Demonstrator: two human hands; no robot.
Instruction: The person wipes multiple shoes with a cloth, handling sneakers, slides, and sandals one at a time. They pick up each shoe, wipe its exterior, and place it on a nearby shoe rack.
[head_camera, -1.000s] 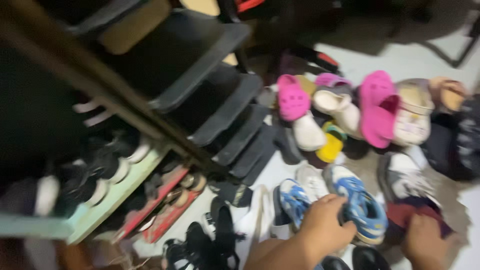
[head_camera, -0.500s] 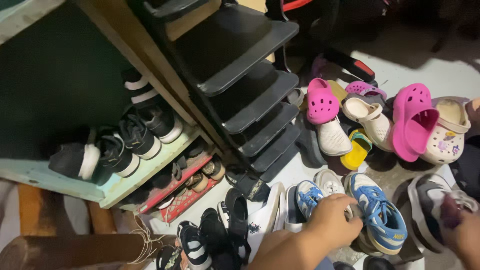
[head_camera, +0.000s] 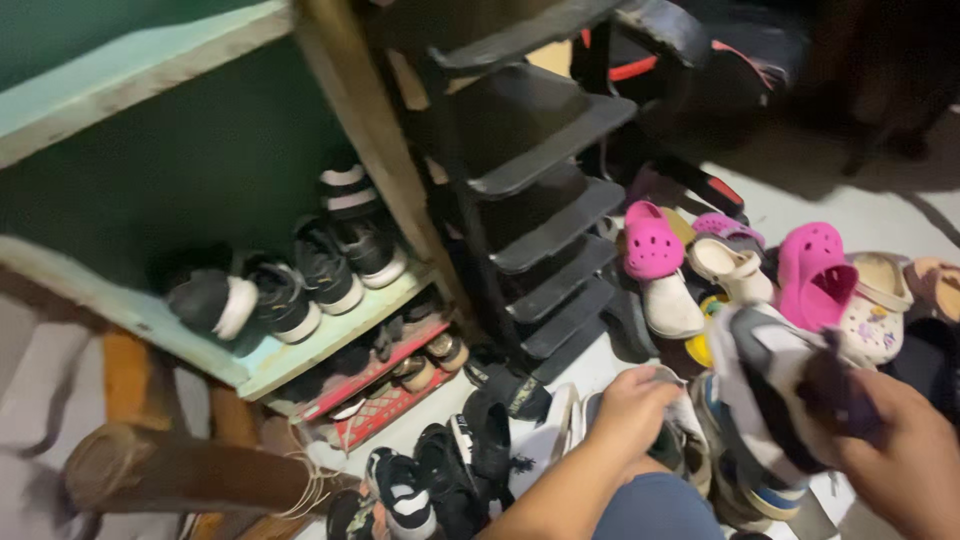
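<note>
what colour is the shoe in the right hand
Grey and white with black trim: the shoe, head view.

A single head-worn camera looks steeply down and forward from close above the floor. It faces a pale green shelf on the left and a black rack in the middle. No second view exists to share any part.

A pale green wooden shelf stands beside a black tiered rack on a light floor.
</note>
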